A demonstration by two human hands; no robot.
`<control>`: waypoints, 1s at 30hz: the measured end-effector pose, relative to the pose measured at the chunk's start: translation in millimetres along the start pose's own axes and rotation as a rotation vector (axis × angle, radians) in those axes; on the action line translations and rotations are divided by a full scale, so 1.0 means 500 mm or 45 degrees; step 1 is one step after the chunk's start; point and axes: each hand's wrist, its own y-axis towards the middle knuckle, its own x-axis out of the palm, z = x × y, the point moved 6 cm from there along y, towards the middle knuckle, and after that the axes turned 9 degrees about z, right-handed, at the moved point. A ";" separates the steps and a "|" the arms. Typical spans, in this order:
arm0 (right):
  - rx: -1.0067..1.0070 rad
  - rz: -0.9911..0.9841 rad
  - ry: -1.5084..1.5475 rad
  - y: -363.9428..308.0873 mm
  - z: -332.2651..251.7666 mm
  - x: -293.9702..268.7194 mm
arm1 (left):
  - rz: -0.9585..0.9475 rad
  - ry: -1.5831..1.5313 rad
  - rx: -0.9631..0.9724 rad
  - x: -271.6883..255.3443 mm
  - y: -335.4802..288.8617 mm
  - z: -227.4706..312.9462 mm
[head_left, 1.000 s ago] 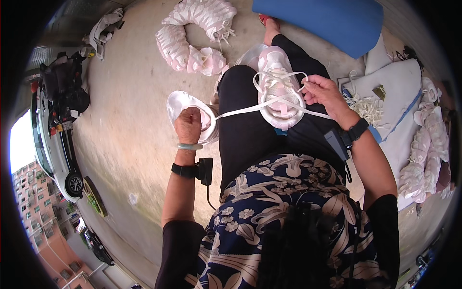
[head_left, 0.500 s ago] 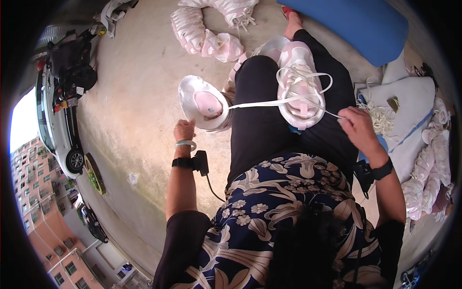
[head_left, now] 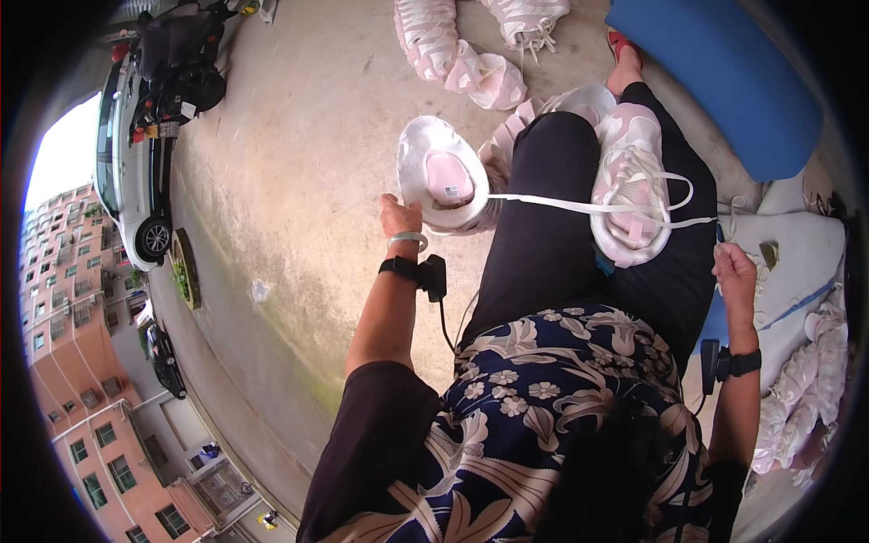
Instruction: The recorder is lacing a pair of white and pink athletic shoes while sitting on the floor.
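Note:
A white and pink sneaker (head_left: 631, 145) lies on my right thigh, its collar turned away from me. From it one white shoelace (head_left: 543, 201) runs left, taut, to the rim of a second sneaker (head_left: 442, 206), whose opening and pink insole face up. My left hand (head_left: 399, 215) is closed beside that second sneaker; what its fingers hold is hidden. To the right, my right hand (head_left: 735, 271) pinches the other lace end below the point where it bends down. A loose loop of lace stands out beside the sneaker on my thigh.
Chains of nested pink and white sneakers (head_left: 425, 41) lie on the concrete floor ahead. A blue board-like object (head_left: 724, 81) is at upper right. More sneakers (head_left: 801, 389) and a pale sheet (head_left: 801, 258) with loose laces lie at right. Parked cars (head_left: 127, 172) stand far left.
My right hand has moved outward and down, drawing the lace end to the right. The view has shifted, so the sneakers appear further right. My left hand stays beside the second sneaker.

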 end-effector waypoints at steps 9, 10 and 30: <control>-0.063 0.032 -0.047 -0.031 -0.056 0.031 | -0.021 0.210 0.239 0.013 0.027 0.016; -0.220 -0.010 -0.056 -0.037 -0.072 0.041 | 0.034 0.193 0.285 0.001 0.024 0.037; -0.886 -0.047 -0.701 -0.057 -0.215 0.165 | 0.066 -0.896 0.872 -0.337 -0.081 0.491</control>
